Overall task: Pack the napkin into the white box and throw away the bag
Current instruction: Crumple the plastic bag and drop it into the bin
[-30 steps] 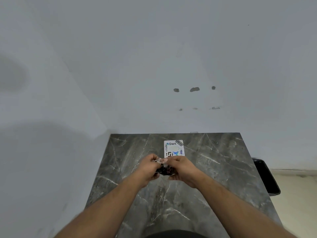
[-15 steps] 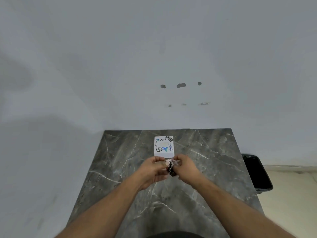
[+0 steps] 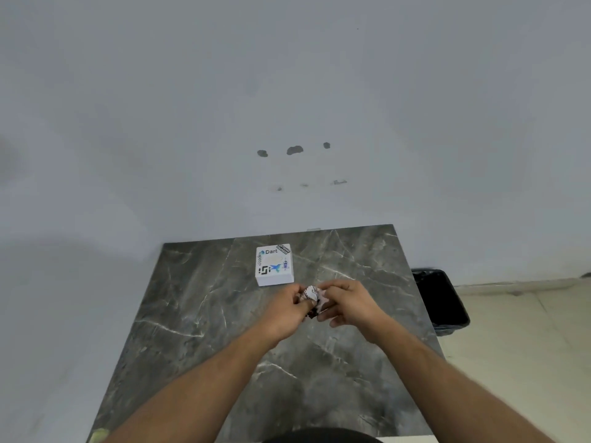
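Observation:
A white box [image 3: 274, 265] with stickers on its closed lid sits near the far edge of the dark marble table [image 3: 198, 314]. Just in front of it, my left hand [image 3: 289, 310] and my right hand [image 3: 347, 303] meet over the table. Both pinch a small crumpled packet [image 3: 311, 294], white on top with a dark brown part below. Whether the white part is the napkin or the bag I cannot tell; fingers hide most of it.
A black bin [image 3: 443, 298] lined with a dark bag stands on the floor at the table's right side. A pale wall rises behind the table. A small yellowish thing [image 3: 99, 436] lies at the table's near left corner.
My hands have shifted slightly right and apart, and more of the white crumpled part shows between them. The view has swung a little; the box stays in place.

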